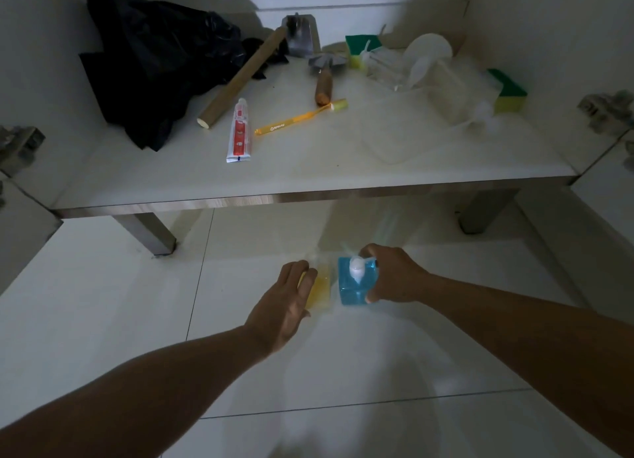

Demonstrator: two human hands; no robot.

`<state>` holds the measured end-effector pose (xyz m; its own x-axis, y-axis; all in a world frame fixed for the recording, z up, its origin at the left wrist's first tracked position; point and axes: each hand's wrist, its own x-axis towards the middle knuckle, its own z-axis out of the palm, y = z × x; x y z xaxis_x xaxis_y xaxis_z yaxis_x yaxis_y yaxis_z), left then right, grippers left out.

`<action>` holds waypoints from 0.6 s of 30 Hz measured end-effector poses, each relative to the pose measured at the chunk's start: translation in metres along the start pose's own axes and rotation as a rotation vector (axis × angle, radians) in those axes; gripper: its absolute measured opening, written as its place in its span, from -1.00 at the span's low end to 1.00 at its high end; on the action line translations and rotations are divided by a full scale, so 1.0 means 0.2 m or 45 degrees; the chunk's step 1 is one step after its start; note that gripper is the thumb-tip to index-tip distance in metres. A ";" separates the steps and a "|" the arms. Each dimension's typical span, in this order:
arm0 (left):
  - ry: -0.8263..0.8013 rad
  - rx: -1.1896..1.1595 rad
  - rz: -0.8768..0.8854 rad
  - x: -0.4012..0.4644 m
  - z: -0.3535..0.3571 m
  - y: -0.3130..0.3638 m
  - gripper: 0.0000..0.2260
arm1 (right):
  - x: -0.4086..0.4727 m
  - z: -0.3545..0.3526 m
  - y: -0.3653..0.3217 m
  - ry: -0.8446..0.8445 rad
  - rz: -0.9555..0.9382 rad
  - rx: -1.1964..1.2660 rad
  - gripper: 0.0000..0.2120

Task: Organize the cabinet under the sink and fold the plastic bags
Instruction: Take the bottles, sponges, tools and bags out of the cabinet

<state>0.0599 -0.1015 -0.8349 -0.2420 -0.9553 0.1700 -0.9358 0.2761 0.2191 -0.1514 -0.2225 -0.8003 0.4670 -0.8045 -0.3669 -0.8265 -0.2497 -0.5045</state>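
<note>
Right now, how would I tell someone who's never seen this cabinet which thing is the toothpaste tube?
Look at the white cabinet shelf, just right of the crumpled black plastic bag. The toothpaste tube lies flat there, between a long wooden handle and an orange toothbrush. It is the only white tube with red printing.

Dim, cool light; corners darken into heavy vignette. A brighter patch falls beyond the right hand point(394, 274). The bottles between both hands blur; wide-angle distortion bends straight edges.
</note>
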 end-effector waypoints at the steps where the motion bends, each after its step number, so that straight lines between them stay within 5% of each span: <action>1: 0.005 -0.002 0.003 -0.01 0.01 0.00 -0.15 | 0.00 0.00 0.00 -0.001 -0.011 0.013 -0.21; 9: 0.046 -0.033 0.018 -0.05 0.02 0.02 -0.35 | -0.02 0.02 0.02 -0.008 -0.044 0.034 -0.22; 18: -0.044 0.036 0.089 -0.16 0.01 0.05 -0.35 | -0.03 0.01 0.02 -0.032 -0.088 -0.070 -0.19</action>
<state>0.0574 -0.0686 -0.8392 -0.3151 -0.9371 0.1503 -0.9231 0.3394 0.1806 -0.1558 -0.2174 -0.8020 0.5307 -0.7707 -0.3527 -0.8078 -0.3341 -0.4857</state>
